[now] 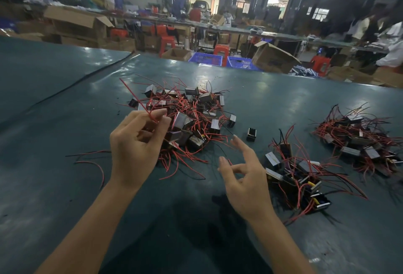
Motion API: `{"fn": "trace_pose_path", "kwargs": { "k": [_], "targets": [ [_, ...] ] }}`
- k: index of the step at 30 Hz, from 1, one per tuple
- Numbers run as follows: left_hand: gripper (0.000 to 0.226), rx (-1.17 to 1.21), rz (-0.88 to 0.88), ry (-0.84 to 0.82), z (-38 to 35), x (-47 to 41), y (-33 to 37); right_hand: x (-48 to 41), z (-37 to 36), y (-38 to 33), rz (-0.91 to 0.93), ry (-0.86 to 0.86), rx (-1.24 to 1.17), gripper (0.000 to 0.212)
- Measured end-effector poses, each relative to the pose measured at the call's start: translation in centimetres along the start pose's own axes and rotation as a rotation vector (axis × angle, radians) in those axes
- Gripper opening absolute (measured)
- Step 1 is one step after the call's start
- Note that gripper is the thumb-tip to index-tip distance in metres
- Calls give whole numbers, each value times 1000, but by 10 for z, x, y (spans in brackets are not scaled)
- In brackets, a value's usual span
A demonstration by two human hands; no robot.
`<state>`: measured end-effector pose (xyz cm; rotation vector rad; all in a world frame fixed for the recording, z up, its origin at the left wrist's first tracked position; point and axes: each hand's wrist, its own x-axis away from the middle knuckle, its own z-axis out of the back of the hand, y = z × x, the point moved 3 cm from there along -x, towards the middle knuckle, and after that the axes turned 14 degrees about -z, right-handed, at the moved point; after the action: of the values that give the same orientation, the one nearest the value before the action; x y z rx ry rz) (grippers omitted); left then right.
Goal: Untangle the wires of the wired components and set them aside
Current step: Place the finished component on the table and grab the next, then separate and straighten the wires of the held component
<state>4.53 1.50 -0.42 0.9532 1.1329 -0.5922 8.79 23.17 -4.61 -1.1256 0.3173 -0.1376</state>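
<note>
Tangled heap of small black-and-silver wired components [192,112], red leads, lies on the dark green bench [65,186]. Left hand [135,143] pinches one thin red wire [133,95]; right hand [244,178] hovers beside, fingers spread, empty. Risk: a sharp tug drags knotted neighbours and strains the lead.

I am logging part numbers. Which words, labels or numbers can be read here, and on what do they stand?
No text can be read in this view.
On the tangled pile of components: markings, if any, too blurred to read.
On the cardboard box in the background: print, if any, too blurred.
</note>
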Motion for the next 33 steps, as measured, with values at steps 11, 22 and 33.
{"fn": "trace_pose_path", "kwargs": {
  "k": [11,22,33],
  "targets": [
    [17,561,341,-201,-38,22,35,6,-9,-14,-177,-206,-507,42],
    [23,589,701,-161,-46,32,25,3,-5,-4,-235,-20,-347,17],
    [81,1169,1051,116,-30,25,6,-1,-5,3,-296,-67,-340,17]
  ]
}}
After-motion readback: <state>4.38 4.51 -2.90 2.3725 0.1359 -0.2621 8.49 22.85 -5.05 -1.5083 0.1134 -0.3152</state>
